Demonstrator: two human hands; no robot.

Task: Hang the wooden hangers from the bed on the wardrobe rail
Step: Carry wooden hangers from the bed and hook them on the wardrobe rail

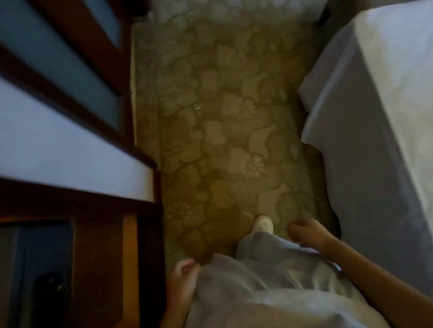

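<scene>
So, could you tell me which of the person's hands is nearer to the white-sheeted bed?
The right hand. It hangs beside the white-sheeted bed, close to its draped side, while the left hand is across the body, next to the dark wooden wardrobe.

head view looks steeply down over the person's legs, carpet (pixel 219 113) ahead, bed (pixel 402 136) close at right.
</scene>
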